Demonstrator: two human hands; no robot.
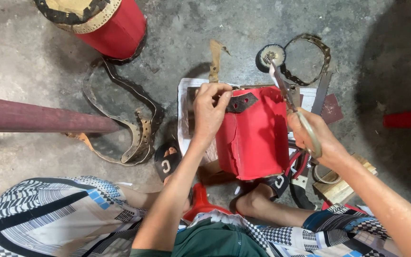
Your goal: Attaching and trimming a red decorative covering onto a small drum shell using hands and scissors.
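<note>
Left hand: the left hand (210,113) is closed in a pinch on the dark leather strip with punched holes (241,102), at the far rim of the red drum shell.
Right hand: the right hand (316,138) is wrapped shut around the handles of the long metal scissors (286,93); blades point far, over the shell's right rim.
Shell: the red cylindrical drum shell (255,135) stands centre, on the pale board (183,116), between the person's feet.
Surroundings: second red drum (108,21) far left; maroon pipe (39,118) left; coiled punched leather band (136,123) on the grey concrete floor (39,62).
</note>
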